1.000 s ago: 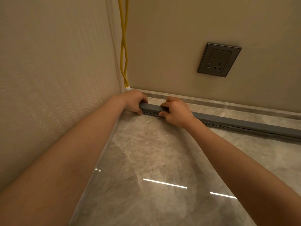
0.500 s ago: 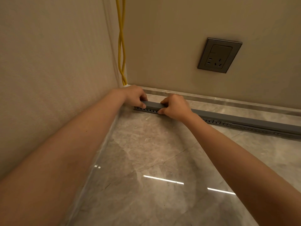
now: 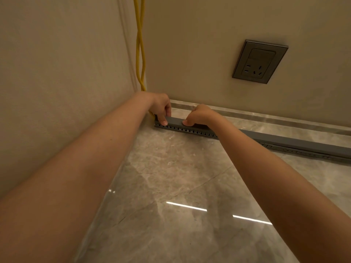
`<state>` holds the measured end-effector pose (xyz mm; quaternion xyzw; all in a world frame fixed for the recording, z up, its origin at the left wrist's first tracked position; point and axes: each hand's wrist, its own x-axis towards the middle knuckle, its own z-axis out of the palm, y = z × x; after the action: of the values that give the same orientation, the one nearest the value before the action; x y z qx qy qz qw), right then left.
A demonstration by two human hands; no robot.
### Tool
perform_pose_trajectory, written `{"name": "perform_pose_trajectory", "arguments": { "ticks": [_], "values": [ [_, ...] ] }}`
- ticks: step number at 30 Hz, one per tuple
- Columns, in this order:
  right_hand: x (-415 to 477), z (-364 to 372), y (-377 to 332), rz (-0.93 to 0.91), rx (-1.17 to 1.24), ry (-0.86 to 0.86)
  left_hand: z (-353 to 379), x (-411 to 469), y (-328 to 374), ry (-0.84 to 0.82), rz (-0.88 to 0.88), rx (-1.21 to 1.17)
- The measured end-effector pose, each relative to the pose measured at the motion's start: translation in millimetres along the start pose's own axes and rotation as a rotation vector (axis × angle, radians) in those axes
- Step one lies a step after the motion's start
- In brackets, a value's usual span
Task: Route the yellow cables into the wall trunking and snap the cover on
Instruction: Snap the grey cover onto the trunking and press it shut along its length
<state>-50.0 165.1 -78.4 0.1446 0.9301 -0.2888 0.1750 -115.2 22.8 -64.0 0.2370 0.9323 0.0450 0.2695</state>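
Grey plastic cover (image 3: 175, 121) sits on top of the slotted trunking (image 3: 190, 130), which lies on the marble floor (image 3: 171, 186) just in front of the skirting (image 3: 266, 116) and runs from the corner off toward four o'clock. My left hand (image 3: 161, 107) curls over the cover's corner end, fingertips (image 3: 164, 122) pressed on its front edge. My right hand (image 3: 201, 114) grips it just beside, at three o'clock from the left, thumb on the front edge and the other fingers curled over the top. Two yellow cables (image 3: 140, 54) come down the wall corner at twelve o'clock from my left hand and pass behind my wrist; whether they lie inside the trunking I cannot tell. A grey socket (image 3: 259, 61) sits on the wall at two o'clock from my right hand
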Motion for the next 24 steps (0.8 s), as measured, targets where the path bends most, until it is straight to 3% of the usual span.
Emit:
{"name": "perform_pose_trajectory", "arguments": {
  "ticks": [14,20,24],
  "values": [
    [10,1,-6,-0.038,-0.199,-0.063,-14,10,9,-0.152,-0.036,0.07],
    [4,1,-1,-0.111,-0.137,-0.138,-6,2,7,-0.059,0.057,0.091],
    [-6,13,4,-0.275,-0.158,-0.055,5,-7,0,0.051,0.113,0.093]
  ]
}}
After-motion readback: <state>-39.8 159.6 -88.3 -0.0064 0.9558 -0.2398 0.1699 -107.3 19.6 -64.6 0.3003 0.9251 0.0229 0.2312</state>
